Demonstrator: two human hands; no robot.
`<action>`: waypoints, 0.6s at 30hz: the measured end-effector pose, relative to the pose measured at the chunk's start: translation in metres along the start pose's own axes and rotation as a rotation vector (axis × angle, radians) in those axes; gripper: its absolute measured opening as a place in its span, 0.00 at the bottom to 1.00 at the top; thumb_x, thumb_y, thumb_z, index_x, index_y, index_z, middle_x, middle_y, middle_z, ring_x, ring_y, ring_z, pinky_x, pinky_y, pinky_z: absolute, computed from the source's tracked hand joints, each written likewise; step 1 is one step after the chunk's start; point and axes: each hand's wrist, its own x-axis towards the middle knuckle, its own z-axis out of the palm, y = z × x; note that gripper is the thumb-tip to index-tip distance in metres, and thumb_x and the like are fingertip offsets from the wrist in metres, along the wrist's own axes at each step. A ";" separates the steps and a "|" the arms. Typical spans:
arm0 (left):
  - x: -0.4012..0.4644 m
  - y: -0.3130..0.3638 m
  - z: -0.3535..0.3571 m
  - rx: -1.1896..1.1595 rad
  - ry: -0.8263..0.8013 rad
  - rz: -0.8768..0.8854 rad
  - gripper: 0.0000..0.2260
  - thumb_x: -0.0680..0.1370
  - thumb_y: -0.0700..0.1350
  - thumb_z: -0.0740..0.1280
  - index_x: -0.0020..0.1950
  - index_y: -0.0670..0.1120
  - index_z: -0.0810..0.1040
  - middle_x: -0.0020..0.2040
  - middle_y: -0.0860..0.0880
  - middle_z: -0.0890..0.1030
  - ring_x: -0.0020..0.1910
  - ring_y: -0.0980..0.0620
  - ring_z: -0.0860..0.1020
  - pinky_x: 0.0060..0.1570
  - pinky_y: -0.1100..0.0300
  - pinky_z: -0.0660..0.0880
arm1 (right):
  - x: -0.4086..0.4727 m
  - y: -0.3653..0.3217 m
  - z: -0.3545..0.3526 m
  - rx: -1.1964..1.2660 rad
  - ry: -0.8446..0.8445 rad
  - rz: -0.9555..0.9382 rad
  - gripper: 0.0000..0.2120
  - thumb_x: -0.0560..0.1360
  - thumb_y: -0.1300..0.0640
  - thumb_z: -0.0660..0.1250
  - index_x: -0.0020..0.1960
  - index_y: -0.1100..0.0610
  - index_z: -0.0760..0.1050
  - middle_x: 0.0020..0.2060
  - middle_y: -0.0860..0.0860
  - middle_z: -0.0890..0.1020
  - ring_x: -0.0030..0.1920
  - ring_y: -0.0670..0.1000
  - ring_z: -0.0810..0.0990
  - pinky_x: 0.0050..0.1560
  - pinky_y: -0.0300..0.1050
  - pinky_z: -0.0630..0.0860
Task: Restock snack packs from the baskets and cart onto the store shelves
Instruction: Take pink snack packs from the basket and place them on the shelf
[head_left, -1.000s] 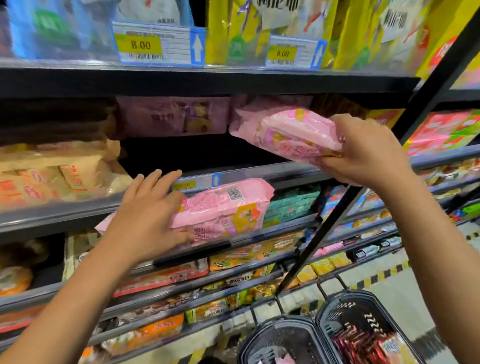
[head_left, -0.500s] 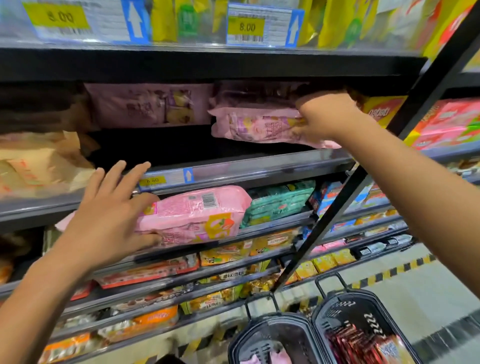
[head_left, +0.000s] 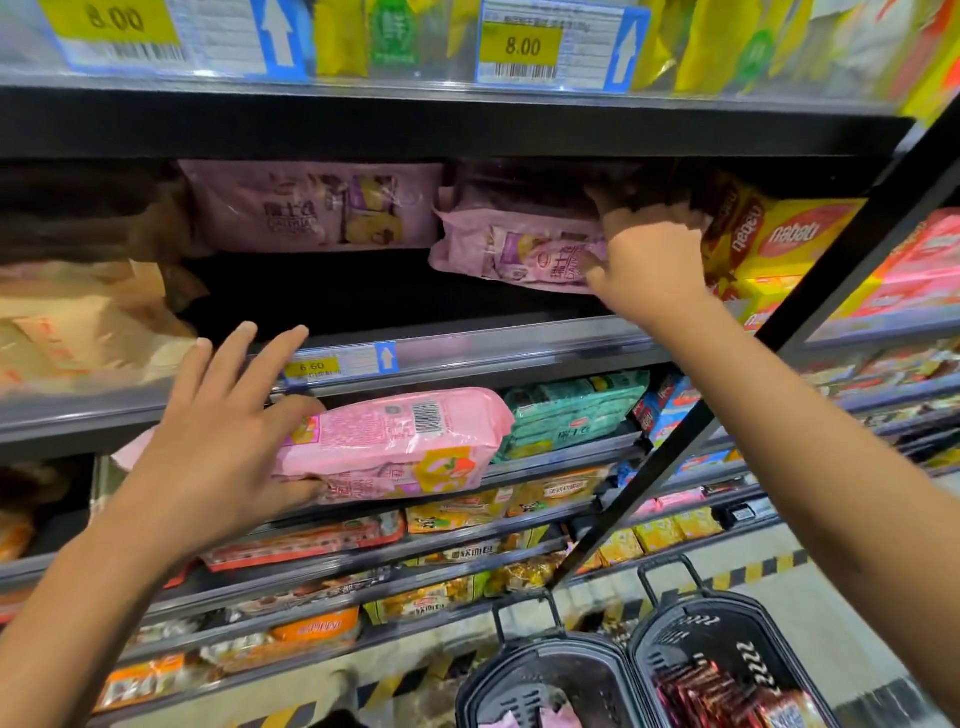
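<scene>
On the upper shelf (head_left: 467, 353), right side, a pale pink snack pack (head_left: 519, 249) sits tilted, part in, wedged against a yellow box (head_left: 779, 234). Right hand (head_left: 649, 265) grips its right end, fingers curled round the wrapper, pushing it back into the slot. Second pink pack (head_left: 400, 441), barcode up, held lower down in front of the next shelf; left hand (head_left: 218, 447) pinches its left end with thumb under, other fingers spread straight. Another pink pack (head_left: 311, 208) already stands further left on the same upper shelf, dark gap below it. Step in hand: seating the first pack. Next move likely calls for letting go on the right, then lifting the left pack into that gap. Two black baskets (head_left: 545, 670) on the floor below, right one holding red packs (head_left: 727, 696). Price tag (head_left: 524, 49) above.
</scene>
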 end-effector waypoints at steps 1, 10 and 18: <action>0.000 0.002 0.000 -0.003 0.011 -0.003 0.31 0.59 0.62 0.79 0.56 0.45 0.85 0.78 0.38 0.64 0.75 0.27 0.60 0.69 0.29 0.56 | -0.009 -0.004 0.004 0.023 0.062 -0.023 0.18 0.80 0.44 0.63 0.58 0.58 0.76 0.52 0.66 0.81 0.55 0.68 0.79 0.57 0.58 0.73; 0.003 0.006 -0.003 0.004 -0.008 -0.027 0.33 0.58 0.64 0.75 0.56 0.45 0.86 0.77 0.36 0.66 0.74 0.24 0.61 0.67 0.27 0.58 | -0.005 -0.008 0.010 0.144 -0.279 -0.058 0.33 0.82 0.32 0.52 0.54 0.61 0.77 0.49 0.63 0.80 0.60 0.65 0.78 0.66 0.57 0.67; 0.002 0.007 -0.003 0.007 -0.054 -0.036 0.35 0.54 0.61 0.84 0.57 0.46 0.85 0.78 0.37 0.64 0.75 0.25 0.59 0.68 0.28 0.57 | 0.031 0.003 0.009 0.089 -0.461 -0.189 0.35 0.80 0.29 0.52 0.80 0.30 0.36 0.83 0.53 0.56 0.75 0.64 0.67 0.67 0.52 0.70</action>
